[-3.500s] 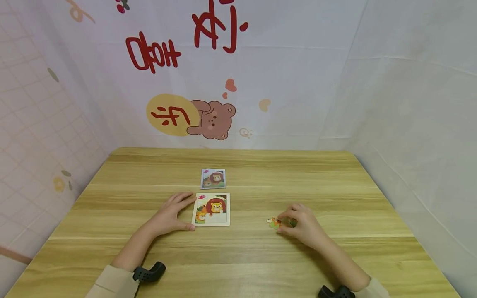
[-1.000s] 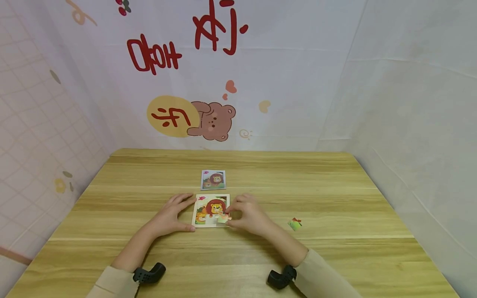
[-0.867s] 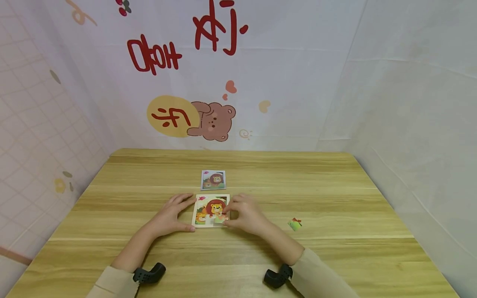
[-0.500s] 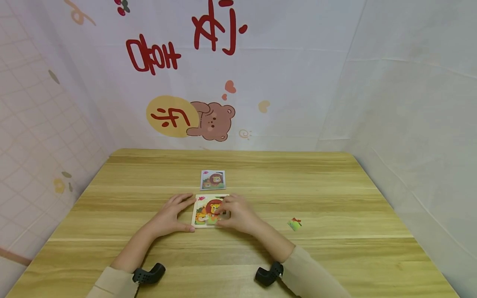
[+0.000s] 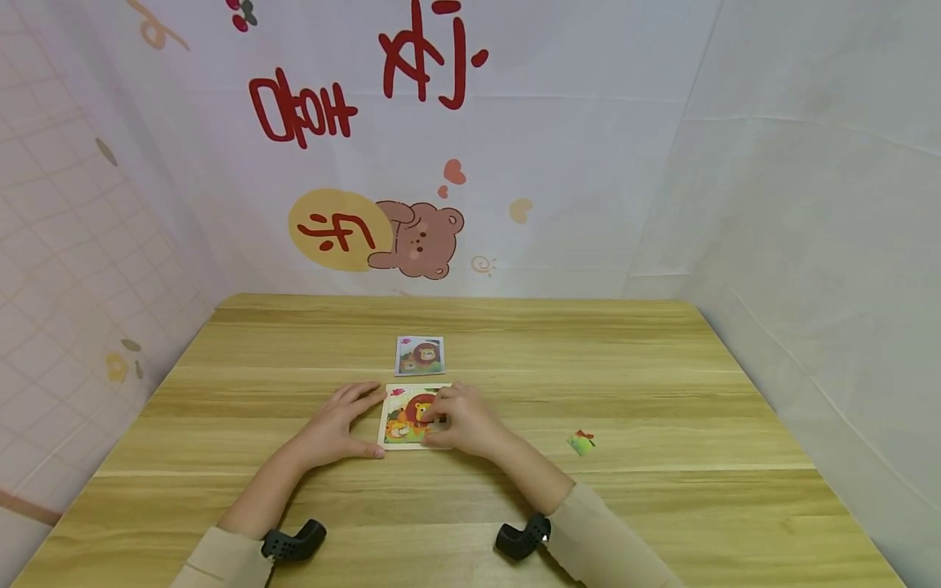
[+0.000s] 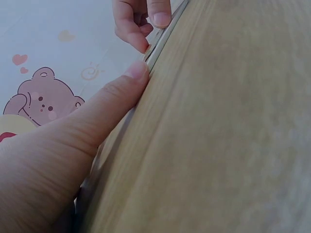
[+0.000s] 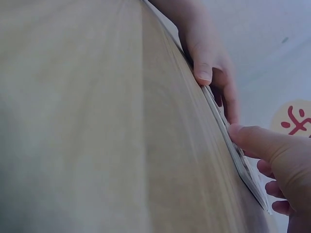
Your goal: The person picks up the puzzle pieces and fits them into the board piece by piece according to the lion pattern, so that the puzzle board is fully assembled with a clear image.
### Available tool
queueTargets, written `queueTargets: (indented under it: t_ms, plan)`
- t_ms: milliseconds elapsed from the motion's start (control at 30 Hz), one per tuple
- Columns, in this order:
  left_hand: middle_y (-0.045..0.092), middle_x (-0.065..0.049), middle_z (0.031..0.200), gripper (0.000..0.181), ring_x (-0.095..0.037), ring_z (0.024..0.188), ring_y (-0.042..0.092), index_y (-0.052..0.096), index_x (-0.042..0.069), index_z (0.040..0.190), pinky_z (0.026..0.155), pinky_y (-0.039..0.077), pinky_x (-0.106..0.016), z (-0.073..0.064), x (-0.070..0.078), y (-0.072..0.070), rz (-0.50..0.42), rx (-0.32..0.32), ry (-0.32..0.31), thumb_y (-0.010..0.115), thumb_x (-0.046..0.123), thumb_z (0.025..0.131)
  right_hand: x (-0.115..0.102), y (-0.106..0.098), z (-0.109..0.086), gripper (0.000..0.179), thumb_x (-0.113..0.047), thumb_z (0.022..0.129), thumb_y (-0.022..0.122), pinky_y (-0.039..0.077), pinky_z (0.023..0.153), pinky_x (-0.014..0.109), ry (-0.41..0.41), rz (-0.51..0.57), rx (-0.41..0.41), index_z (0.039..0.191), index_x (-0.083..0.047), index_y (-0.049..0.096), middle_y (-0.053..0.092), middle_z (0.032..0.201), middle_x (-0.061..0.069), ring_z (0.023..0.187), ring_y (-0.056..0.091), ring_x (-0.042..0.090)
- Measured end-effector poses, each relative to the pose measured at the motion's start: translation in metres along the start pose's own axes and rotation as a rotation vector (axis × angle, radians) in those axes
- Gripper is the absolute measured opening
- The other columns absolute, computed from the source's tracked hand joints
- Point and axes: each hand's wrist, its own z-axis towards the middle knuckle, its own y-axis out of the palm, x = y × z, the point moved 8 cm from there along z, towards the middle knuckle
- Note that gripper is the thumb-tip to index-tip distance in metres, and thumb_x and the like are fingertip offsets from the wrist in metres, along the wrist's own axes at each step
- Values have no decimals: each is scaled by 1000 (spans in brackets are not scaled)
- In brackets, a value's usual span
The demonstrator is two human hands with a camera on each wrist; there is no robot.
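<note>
A square lion jigsaw board (image 5: 415, 386) with a pale rim lies on the table. My left hand (image 5: 334, 429) rests along the board's left side, thumb at the lower corner and fingers fairly straight at the upper one. With thumb and fingers, my right hand (image 5: 474, 425) pinches an orange-and-green puzzle piece (image 5: 417, 437) at the board's lower middle, covering the lower right part. In the right wrist view my right thumb (image 7: 257, 138) lies over the board's near edge. The left thumb (image 6: 116, 94) touches the board's edge in the left wrist view.
Behind the board lies a small picture card (image 5: 421, 356) showing the same lion. A loose green-and-red puzzle piece (image 5: 581, 443) lies on the wooden table (image 5: 662, 367), off to the right. White printed cloth (image 5: 588, 147) encloses the back and sides.
My right hand has picked up a puzzle piece at the right, carried it left to the board and brought it down into the lower middle. The left hand has stayed in place.
</note>
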Motion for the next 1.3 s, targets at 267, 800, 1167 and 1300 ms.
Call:
queueTargets:
  t_ms: [267, 800, 1167, 1300]
  plan:
    - [34, -14, 150, 97, -37, 136, 24, 47, 9, 143, 102, 24, -64, 0, 0, 0, 0, 2, 0, 75, 62, 68, 2, 2, 0, 27, -39, 73, 83, 34, 77, 25, 20, 19, -21, 93, -23, 76, 56, 84, -16, 77, 42, 5]
    - [34, -14, 150, 96, -37, 136, 25, 47, 9, 143, 101, 25, -65, 0, 1, 0, -5, -2, -3, 76, 61, 69, -1, 7, 5, 23, -35, 81, 76, 33, 75, 24, -30, 85, -35, 103, -27, 76, 59, 88, -18, 80, 44, 3]
    - [34, -13, 150, 96, -38, 136, 24, 47, 9, 143, 100, 24, -65, 0, 0, 1, -1, 0, -1, 76, 62, 68, -2, 10, 7, 21, -36, 82, 76, 32, 73, 23, -40, 48, -57, 101, -29, 77, 56, 85, -17, 79, 42, 3]
    - [34, -13, 149, 95, -38, 136, 25, 47, 10, 143, 101, 24, -65, 0, 0, 1, 1, 1, -1, 76, 62, 68, -3, 11, 8, 19, -35, 82, 76, 31, 72, 23, -32, 43, -68, 100, -29, 77, 55, 84, -18, 78, 41, 3]
